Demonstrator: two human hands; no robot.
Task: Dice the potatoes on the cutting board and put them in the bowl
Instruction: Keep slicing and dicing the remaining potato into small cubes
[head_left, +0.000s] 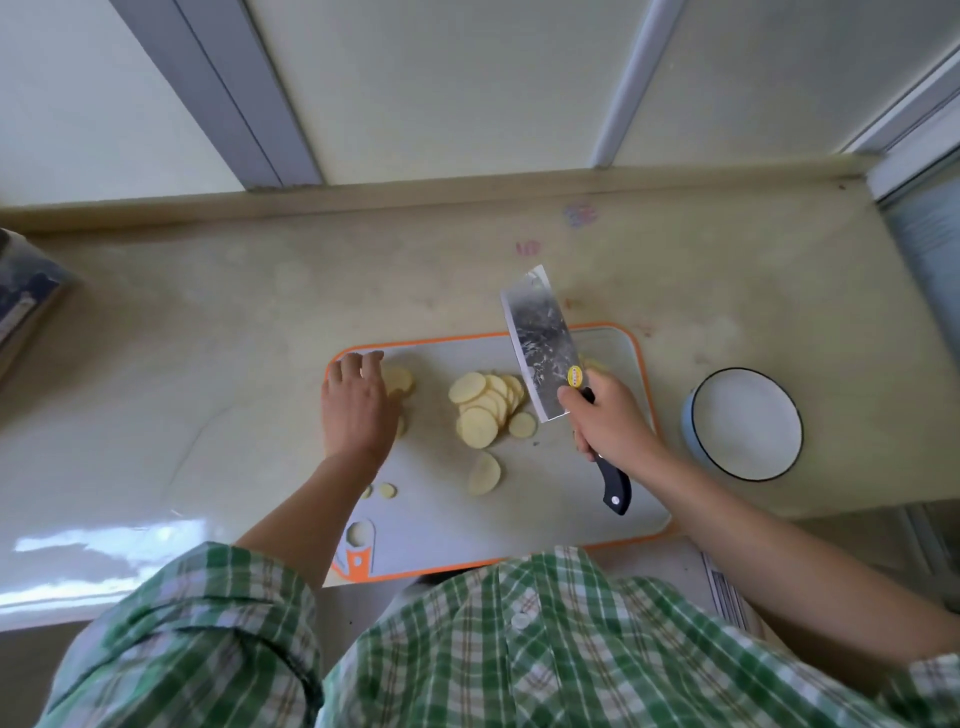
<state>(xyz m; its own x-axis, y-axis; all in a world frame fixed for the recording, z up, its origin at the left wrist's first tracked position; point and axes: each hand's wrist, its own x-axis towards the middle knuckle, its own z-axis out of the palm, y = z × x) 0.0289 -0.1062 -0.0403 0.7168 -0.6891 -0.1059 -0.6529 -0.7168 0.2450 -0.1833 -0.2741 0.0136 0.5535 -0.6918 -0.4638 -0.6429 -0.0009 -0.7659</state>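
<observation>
Black-handled cleaver (540, 343) is clamped in the right hand (613, 421), with the fingers wrapped round the handle. The blade appears lifted off the cutting board (436, 519), its flat tilted toward the camera. The left hand (356, 405) lies with its fingers relaxed on a few stray slices (397, 379) at the board's far-left edge; no pinch can be made out.

The potato is all on the board as round slices, none diced. The main pile (483, 408) sits mid-board, just left of the blade. A lone slice (485, 473) lies nearer the person, and two small slices (387, 490) lie by the left forearm. The bowl (691, 415) stands on the counter (208, 338) just right of the board, with no potato visible in it.

Assessment: slicing looks complete and dicing has not begun. The left hand seems to be gathering outliers. The next move calls for stacking the slices, steadying them with fingertips tucked back, then cutting strips and crossing them.

Nothing stands between the board and the bowl. The scattered slices want collecting first. A dark object (26, 296) at the counter's left edge sits well apart.
</observation>
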